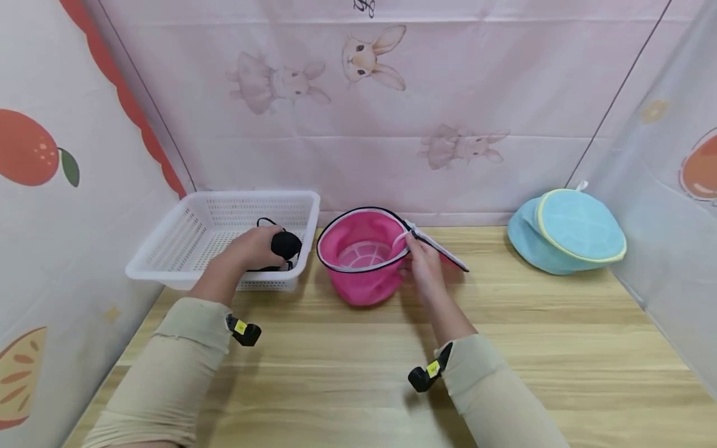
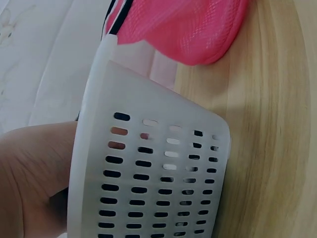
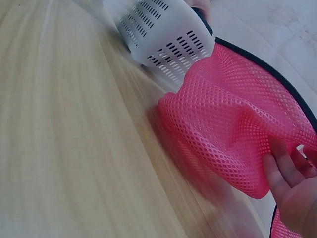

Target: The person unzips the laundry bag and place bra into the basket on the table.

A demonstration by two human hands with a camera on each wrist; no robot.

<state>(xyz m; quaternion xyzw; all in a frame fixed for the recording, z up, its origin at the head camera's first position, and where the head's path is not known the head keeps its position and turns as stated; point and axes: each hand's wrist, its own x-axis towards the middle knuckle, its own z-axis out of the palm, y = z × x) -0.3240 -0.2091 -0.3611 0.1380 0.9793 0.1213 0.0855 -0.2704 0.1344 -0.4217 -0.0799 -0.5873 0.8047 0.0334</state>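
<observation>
In the head view my left hand [image 1: 254, 249] reaches into a white plastic basket [image 1: 140, 266] and grips a rounded black item with thin straps [image 1: 286, 245]; its fingertips are hidden. The left wrist view shows the basket's slotted wall [image 2: 148, 99] in front of that hand. My right hand [image 1: 424, 264] holds the rim of a pink mesh laundry bag [image 1: 364, 287], pinching it beside the zipper and the opened lid. The bag stands upright on the table with its mouth open, just right of the basket. The right wrist view shows fingers [image 3: 285, 171] against the pink mesh.
A light blue mesh bag with yellow trim [image 1: 582, 227] sits at the table's back right. The wooden table [image 1: 336, 373] meets a pink cloth backdrop [image 1: 476, 199] behind, and printed cloth hangs on both sides.
</observation>
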